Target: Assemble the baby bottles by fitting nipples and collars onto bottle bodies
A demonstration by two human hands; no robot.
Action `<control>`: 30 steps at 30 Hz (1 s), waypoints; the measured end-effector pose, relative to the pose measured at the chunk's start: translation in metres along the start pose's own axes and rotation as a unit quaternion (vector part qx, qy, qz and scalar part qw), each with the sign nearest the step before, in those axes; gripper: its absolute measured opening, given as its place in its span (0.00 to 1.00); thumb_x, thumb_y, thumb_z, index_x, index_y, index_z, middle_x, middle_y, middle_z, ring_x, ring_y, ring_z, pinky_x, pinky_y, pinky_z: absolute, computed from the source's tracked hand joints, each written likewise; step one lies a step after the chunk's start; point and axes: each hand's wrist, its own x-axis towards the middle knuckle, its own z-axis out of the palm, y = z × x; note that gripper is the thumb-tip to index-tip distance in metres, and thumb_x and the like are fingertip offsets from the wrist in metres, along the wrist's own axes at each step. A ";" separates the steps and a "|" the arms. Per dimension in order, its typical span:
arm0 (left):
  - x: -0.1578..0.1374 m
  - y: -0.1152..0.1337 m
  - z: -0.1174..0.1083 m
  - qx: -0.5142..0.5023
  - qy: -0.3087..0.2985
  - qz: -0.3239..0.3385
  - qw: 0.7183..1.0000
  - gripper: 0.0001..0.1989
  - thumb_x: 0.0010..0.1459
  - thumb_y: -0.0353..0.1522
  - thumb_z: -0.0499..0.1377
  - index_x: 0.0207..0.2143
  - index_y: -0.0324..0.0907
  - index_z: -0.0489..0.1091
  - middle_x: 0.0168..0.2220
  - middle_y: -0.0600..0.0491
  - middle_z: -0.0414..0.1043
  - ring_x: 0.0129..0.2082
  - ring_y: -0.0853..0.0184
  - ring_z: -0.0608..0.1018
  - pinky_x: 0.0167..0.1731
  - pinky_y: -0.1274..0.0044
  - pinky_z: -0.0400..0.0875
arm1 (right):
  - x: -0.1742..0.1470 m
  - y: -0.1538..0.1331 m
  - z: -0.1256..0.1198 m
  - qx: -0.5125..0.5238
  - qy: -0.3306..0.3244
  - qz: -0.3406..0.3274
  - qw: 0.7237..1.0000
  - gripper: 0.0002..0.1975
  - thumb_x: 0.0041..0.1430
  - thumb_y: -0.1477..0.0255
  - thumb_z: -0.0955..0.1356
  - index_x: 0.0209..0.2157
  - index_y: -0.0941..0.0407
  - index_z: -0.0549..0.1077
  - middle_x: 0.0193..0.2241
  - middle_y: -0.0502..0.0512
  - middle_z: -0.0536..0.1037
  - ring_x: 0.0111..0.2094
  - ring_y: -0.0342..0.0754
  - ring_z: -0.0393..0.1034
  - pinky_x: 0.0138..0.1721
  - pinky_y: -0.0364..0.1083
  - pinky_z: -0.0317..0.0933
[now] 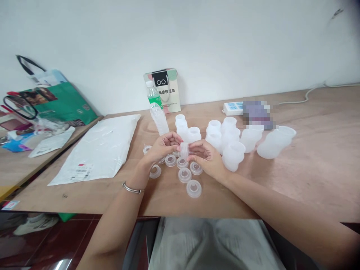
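**A:** Item one, the piece in hand. Where is it located?

**B:** A small translucent silicone piece point(184, 150) is held above the wooden table point(309, 157), directly between the two hands. It is pinched from its 9 o'clock side by the fingertips of the left hand point(163, 147) and from its 3 o'clock side by the fingertips of the right hand point(206, 157). Both hands are curled, with the fingers pressed in on the piece. Whether it is one part or two joined cannot be told.

**A:** Item two, what is recorded beneath the hands?

**B:** A cluster of round translucent caps point(185, 174) is laid flat on the table at 6 o'clock of the held piece, some partly hidden under the left hand. The nearest single cap point(194, 188) is set at the edge of the group, towards the wearer.

**A:** Item three, the larger stock?

**B:** A group of translucent cups point(233, 155) is placed from 12 to 3 o'clock of the hands, several upright, one tipped cup point(276, 141) farthest out at 3 o'clock.

**A:** Remaining entries?

**B:** A plastic water bottle point(158, 112) is seen at 11 o'clock, leaning. A white plastic mailer bag point(101, 148) is laid at 9 o'clock. A metal bangle point(132, 188) is worn on the left wrist.
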 end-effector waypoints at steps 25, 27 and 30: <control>-0.009 -0.001 0.009 0.167 -0.009 0.102 0.981 0.17 0.46 0.33 0.67 0.36 0.40 0.65 0.34 0.53 0.69 0.33 0.70 0.72 0.37 0.76 0.67 | 0.002 -0.012 -0.001 -0.257 0.098 -0.180 0.944 0.05 0.58 0.76 0.65 0.31 0.53 0.72 0.37 0.55 0.70 0.41 0.48 0.68 0.42 0.50 0.67; -0.009 0.001 0.007 0.177 0.000 0.112 0.978 0.18 0.45 0.33 0.68 0.36 0.40 0.64 0.33 0.53 0.68 0.33 0.70 0.71 0.37 0.76 0.67 | 0.002 -0.015 -0.001 -0.246 0.099 -0.175 0.948 0.05 0.59 0.76 0.65 0.31 0.53 0.71 0.34 0.54 0.70 0.38 0.47 0.68 0.37 0.48 0.68; -0.010 0.004 0.004 0.188 -0.004 0.117 0.975 0.19 0.44 0.34 0.68 0.35 0.40 0.64 0.32 0.54 0.67 0.32 0.70 0.70 0.37 0.76 0.66 | 0.000 -0.017 0.000 -0.245 0.075 -0.179 0.950 0.06 0.59 0.77 0.63 0.31 0.53 0.69 0.29 0.51 0.72 0.32 0.46 0.69 0.32 0.46 0.66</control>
